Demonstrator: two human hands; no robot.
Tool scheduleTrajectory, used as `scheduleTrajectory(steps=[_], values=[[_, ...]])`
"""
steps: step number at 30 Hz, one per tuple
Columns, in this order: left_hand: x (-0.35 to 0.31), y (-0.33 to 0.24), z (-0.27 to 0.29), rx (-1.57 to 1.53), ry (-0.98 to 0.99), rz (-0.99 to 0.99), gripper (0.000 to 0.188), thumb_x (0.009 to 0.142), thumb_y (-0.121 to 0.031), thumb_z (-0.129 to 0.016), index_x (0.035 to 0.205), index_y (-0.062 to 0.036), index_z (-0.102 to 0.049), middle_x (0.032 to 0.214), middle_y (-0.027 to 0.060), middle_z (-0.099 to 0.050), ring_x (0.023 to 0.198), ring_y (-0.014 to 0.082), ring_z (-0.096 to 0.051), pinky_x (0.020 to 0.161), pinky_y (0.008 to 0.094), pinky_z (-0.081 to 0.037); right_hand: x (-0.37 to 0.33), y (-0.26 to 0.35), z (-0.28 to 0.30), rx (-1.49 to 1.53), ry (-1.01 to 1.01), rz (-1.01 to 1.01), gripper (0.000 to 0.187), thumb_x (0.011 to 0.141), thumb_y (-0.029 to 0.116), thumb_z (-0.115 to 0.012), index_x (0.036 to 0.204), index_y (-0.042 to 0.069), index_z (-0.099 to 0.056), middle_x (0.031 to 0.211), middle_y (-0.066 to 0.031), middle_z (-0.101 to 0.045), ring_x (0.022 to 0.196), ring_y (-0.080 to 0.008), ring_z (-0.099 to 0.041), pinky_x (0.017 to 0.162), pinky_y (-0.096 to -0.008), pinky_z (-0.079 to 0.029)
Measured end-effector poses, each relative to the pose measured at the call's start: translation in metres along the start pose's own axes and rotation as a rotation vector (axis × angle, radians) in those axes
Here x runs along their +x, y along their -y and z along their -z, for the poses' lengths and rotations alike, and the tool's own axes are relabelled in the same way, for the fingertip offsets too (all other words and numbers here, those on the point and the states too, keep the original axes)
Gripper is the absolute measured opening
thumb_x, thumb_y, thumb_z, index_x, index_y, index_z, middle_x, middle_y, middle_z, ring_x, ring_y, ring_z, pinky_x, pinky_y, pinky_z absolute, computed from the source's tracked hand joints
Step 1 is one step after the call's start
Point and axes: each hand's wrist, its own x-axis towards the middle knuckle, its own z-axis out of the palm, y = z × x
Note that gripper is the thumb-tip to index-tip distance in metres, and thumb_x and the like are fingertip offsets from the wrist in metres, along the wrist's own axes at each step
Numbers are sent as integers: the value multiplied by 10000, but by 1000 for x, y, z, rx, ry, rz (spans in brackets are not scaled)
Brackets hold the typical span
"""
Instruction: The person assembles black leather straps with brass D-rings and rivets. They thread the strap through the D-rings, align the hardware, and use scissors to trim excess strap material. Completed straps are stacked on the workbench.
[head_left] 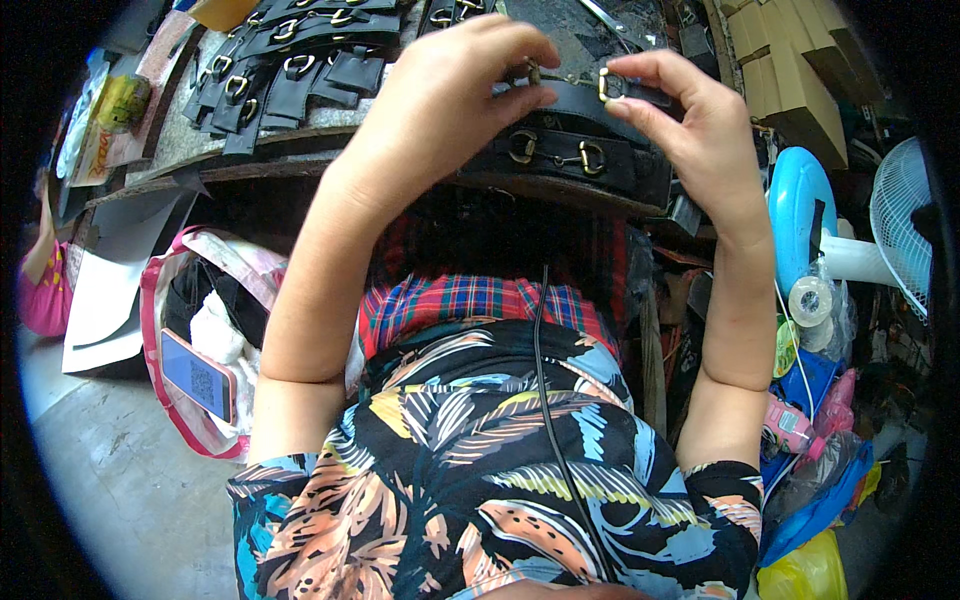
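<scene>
A gold-coloured horsebit fitting (604, 86) is stretched between my hands over the bench. My left hand (455, 95) pinches its left ring, which the fingers partly cover. At the other end, thumb and fingertips of my right hand (695, 115) grip the right ring. Just beneath lies a black leather strap (585, 103); whether the fitting is joined to it I cannot tell. Nearer me, at the bench edge, rests a black leather piece (635, 165) with a similar horsebit on it.
Several black leather straps with gold rings (300, 75) cover the bench (200, 160) at left. Cardboard boxes (790, 75), a blue and white fan (800, 215) and plastic bags (805, 570) crowd the right. A pink-edged bag (150, 345) holding a phone (198, 375) stands low at left.
</scene>
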Motion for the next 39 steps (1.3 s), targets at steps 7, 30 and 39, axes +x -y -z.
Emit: scheduleTrajectory(steps=[7, 30, 39], values=[[-16, 11, -24, 276, -45, -16, 205, 845, -107, -747, 1051, -106, -736, 962, 83, -665, 978, 303, -675, 811, 407, -566, -17, -12, -13, -355, -59, -13, 240, 885, 105, -775, 1111, 31, -743, 1001, -108, -721, 868, -225, -713, 775, -322, -552], [-28, 19, -20, 402, -197, -136, 110, 821, -164, -797, 925, -159, -762, 899, -7, -648, 871, 215, -647, 707, 350, -557, -26, -8, -23, -345, -221, -3, 170, 817, 118, -808, 970, 76, -744, 912, -81, -668, 870, -297, -678, 779, -395, -537], [-27, 17, -21, 390, -221, -142, 121, 807, -135, -798, 917, -148, -750, 887, 3, -646, 840, 225, -643, 685, 353, -553, -29, -6, -21, -432, -240, 35, 165, 808, 125, -810, 965, 98, -764, 891, -66, -655, 879, -273, -662, 781, -392, -532]])
